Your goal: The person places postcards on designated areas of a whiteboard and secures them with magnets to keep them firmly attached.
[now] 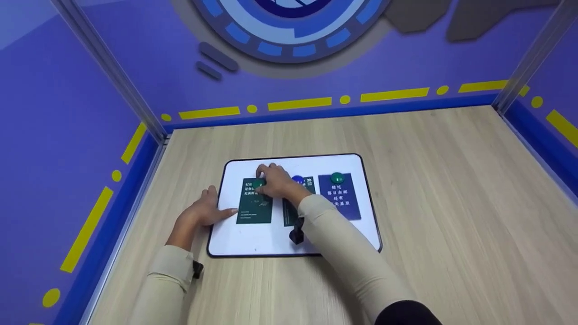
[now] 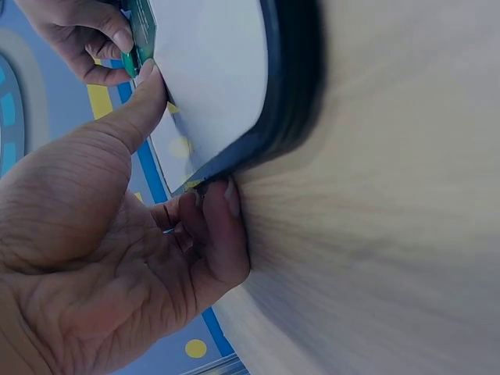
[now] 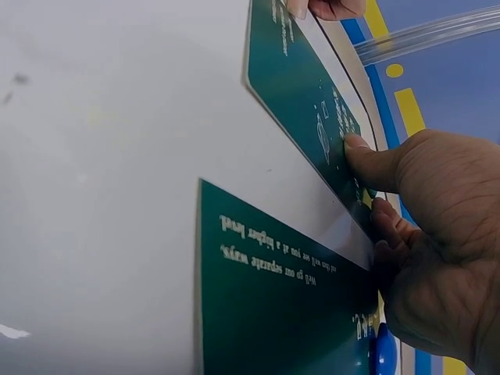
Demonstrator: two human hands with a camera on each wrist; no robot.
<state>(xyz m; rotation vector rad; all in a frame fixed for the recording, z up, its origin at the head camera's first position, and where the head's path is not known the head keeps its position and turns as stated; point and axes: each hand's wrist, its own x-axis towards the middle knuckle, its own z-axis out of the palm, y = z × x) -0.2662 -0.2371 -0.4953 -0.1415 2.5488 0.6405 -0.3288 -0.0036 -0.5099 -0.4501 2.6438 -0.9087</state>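
A small whiteboard with a black rim lies on the table, bearing three printed cards. On its left side is a dark green card, and my right hand pinches a round green magnet at this card's upper part. My left hand rests at the board's left edge, its thumb stretched over the board to the card's lower left side, its other fingers bent against the rim. A second green card with a blue magnet is partly hidden by my right arm.
At the right of the board, a dark blue card carries another green magnet. The wood-grain table is bounded by blue panels with yellow markings and metal corner posts.
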